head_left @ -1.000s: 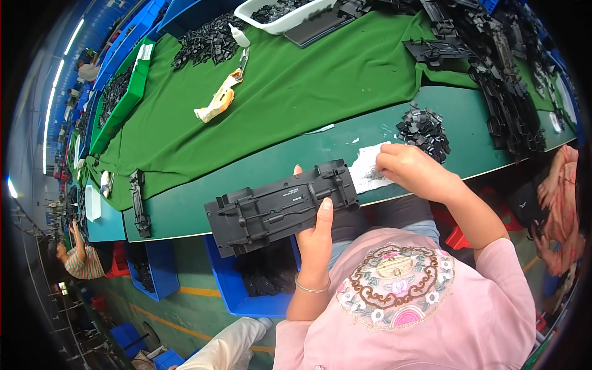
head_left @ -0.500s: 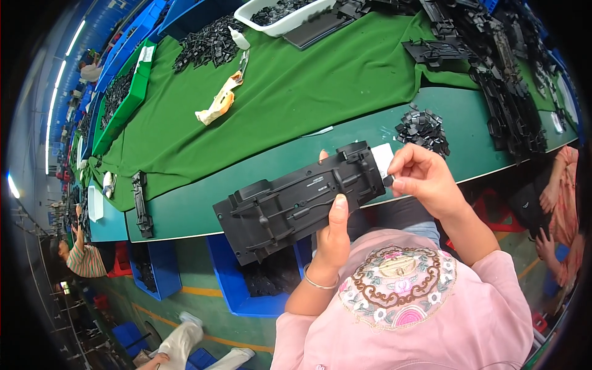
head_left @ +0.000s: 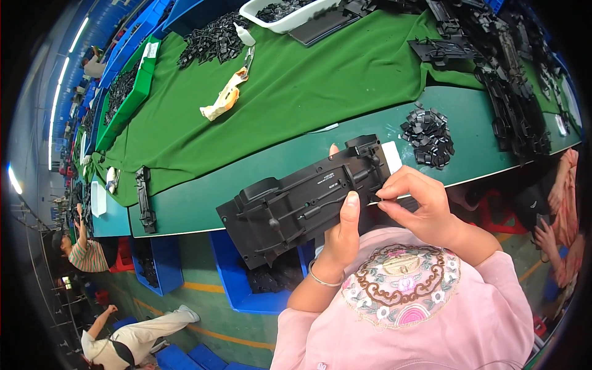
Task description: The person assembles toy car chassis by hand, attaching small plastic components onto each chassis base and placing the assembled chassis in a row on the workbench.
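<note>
A long black moulded plastic part [head_left: 296, 206] is tilted over the table's near edge, its ribbed side facing up. My left hand [head_left: 343, 237] grips it from the near side, thumb on top and a fingertip showing at the far edge. My right hand [head_left: 422, 200] pinches a small black piece [head_left: 374, 198] against the part's right end; the fingertips mostly hide that piece. Beyond the same end a flat white piece [head_left: 391, 157] sticks out. Small black square pieces [head_left: 428, 139] lie heaped on the table to the right.
A green cloth [head_left: 296, 80] covers the table's far side. On it lie a torn yellowish wrapper [head_left: 225, 98], a white squeeze bottle [head_left: 245, 35] and a black pile [head_left: 213, 42]. Blue bins [head_left: 229, 290] stand below the edge. More black mouldings [head_left: 512, 105] are stacked right; other people sit nearby.
My right hand has moved down and left along the part's right end, bringing the small piece against it. The part has shifted slightly. At lower left, another person has moved further into view.
</note>
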Action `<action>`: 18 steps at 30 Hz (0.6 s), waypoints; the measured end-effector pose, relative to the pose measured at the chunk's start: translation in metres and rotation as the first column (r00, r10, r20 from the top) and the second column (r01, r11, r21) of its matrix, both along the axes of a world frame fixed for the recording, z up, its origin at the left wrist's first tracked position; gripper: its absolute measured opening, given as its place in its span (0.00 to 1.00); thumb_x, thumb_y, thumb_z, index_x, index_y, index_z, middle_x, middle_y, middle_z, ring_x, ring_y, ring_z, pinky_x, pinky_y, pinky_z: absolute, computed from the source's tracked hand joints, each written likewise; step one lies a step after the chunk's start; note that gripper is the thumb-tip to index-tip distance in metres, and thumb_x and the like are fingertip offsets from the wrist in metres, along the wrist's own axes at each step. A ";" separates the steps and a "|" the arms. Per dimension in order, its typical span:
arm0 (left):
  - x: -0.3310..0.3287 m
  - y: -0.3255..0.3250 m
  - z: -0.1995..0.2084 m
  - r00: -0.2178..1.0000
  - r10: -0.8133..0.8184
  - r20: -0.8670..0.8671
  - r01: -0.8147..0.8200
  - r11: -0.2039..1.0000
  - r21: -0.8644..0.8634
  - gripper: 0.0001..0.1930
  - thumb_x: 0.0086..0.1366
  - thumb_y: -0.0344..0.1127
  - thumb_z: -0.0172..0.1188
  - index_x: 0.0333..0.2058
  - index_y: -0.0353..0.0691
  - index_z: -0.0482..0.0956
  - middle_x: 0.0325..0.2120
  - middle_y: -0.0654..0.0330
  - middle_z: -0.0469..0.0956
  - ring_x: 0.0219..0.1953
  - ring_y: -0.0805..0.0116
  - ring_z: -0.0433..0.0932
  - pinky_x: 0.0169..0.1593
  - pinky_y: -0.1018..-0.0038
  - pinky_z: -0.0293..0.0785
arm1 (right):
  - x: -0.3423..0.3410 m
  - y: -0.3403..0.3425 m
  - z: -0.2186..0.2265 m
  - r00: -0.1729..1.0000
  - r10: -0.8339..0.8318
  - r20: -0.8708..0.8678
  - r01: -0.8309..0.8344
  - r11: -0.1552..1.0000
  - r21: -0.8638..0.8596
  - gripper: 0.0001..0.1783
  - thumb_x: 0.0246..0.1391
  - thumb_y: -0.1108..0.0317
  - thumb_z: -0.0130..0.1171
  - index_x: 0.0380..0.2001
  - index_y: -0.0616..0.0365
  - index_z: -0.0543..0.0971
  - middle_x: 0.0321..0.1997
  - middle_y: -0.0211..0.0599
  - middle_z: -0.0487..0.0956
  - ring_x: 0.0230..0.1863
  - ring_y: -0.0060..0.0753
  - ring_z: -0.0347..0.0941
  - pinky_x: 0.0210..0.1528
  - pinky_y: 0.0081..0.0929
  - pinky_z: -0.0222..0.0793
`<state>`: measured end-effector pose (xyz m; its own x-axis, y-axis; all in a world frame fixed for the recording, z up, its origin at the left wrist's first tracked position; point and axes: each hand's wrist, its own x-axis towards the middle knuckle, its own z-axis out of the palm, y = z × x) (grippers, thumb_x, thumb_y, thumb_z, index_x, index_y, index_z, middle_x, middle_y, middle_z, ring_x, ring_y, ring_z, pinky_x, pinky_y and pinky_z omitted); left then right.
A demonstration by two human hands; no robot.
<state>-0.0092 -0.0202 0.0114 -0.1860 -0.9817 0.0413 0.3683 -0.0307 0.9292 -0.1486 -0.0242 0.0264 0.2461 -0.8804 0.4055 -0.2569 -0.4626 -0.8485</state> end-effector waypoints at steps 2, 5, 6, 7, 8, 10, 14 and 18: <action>0.000 0.000 0.000 1.000 0.010 0.018 -0.010 1.000 -0.013 0.30 0.59 0.37 0.36 0.56 0.32 0.35 0.49 0.52 0.60 0.52 0.67 0.58 0.57 0.71 0.47 | 0.001 0.000 0.000 1.000 -0.002 -0.005 0.002 1.000 -0.003 0.11 0.31 0.83 0.59 0.24 0.65 0.72 0.25 0.38 0.71 0.26 0.31 0.69 0.26 0.21 0.65; 0.000 0.000 0.000 1.000 0.011 0.006 -0.011 1.000 -0.004 0.30 0.59 0.36 0.36 0.56 0.32 0.36 0.49 0.52 0.60 0.52 0.67 0.58 0.57 0.71 0.47 | 0.001 -0.001 0.000 1.000 -0.002 -0.013 0.002 1.000 -0.004 0.11 0.31 0.83 0.58 0.25 0.64 0.72 0.24 0.38 0.71 0.26 0.32 0.69 0.26 0.21 0.65; 0.000 0.000 -0.001 0.999 0.025 0.026 -0.024 0.999 -0.024 0.30 0.59 0.36 0.36 0.56 0.32 0.36 0.49 0.52 0.60 0.52 0.67 0.58 0.57 0.71 0.47 | 0.001 -0.001 0.001 1.000 -0.001 -0.017 0.001 1.000 -0.003 0.11 0.31 0.83 0.58 0.25 0.64 0.72 0.24 0.38 0.71 0.26 0.32 0.69 0.26 0.21 0.65; 0.000 0.000 -0.002 0.998 0.039 0.045 -0.037 0.998 -0.045 0.30 0.59 0.36 0.36 0.56 0.32 0.36 0.49 0.52 0.60 0.52 0.67 0.58 0.57 0.70 0.47 | 0.001 -0.001 0.001 1.000 0.000 -0.017 0.000 1.000 -0.003 0.11 0.31 0.83 0.58 0.25 0.64 0.72 0.24 0.38 0.71 0.26 0.32 0.69 0.26 0.21 0.65; 0.000 -0.001 -0.002 0.998 0.039 0.044 -0.037 0.998 -0.045 0.30 0.59 0.36 0.36 0.56 0.32 0.36 0.49 0.52 0.60 0.52 0.67 0.58 0.57 0.70 0.47 | 0.002 -0.002 0.000 1.000 0.001 -0.027 -0.001 1.000 -0.010 0.11 0.31 0.83 0.58 0.25 0.64 0.72 0.24 0.38 0.71 0.26 0.32 0.69 0.26 0.21 0.65; 0.000 -0.001 0.001 1.000 0.028 0.009 -0.028 0.999 -0.042 0.30 0.59 0.36 0.37 0.56 0.32 0.37 0.50 0.52 0.59 0.52 0.67 0.58 0.57 0.70 0.48 | 0.002 -0.002 0.000 0.999 0.002 -0.037 -0.002 1.000 -0.016 0.11 0.31 0.83 0.58 0.25 0.64 0.72 0.24 0.38 0.71 0.26 0.32 0.69 0.26 0.21 0.65; -0.002 0.000 0.005 0.990 0.116 0.080 -0.117 0.993 0.002 0.33 0.57 0.39 0.42 0.57 0.36 0.40 0.53 0.55 0.53 0.54 0.66 0.55 0.57 0.69 0.49 | 0.002 -0.003 -0.001 0.998 0.006 -0.059 -0.007 1.000 -0.024 0.11 0.32 0.83 0.58 0.25 0.64 0.72 0.24 0.37 0.71 0.26 0.33 0.70 0.26 0.22 0.65; 0.004 -0.001 0.001 0.997 -0.038 0.074 0.039 0.999 -0.024 0.31 0.59 0.36 0.38 0.57 0.32 0.37 0.50 0.52 0.57 0.52 0.67 0.57 0.56 0.71 0.49 | 0.000 -0.005 0.000 0.994 0.036 -0.107 -0.037 0.999 0.000 0.10 0.33 0.82 0.58 0.24 0.63 0.72 0.24 0.37 0.71 0.26 0.34 0.70 0.26 0.23 0.65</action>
<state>-0.0048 -0.0215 0.0127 -0.2270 -0.9725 0.0511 0.2981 -0.0194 0.9543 -0.1490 -0.0295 0.0266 0.3202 -0.8693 0.3766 -0.3294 -0.4749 -0.8161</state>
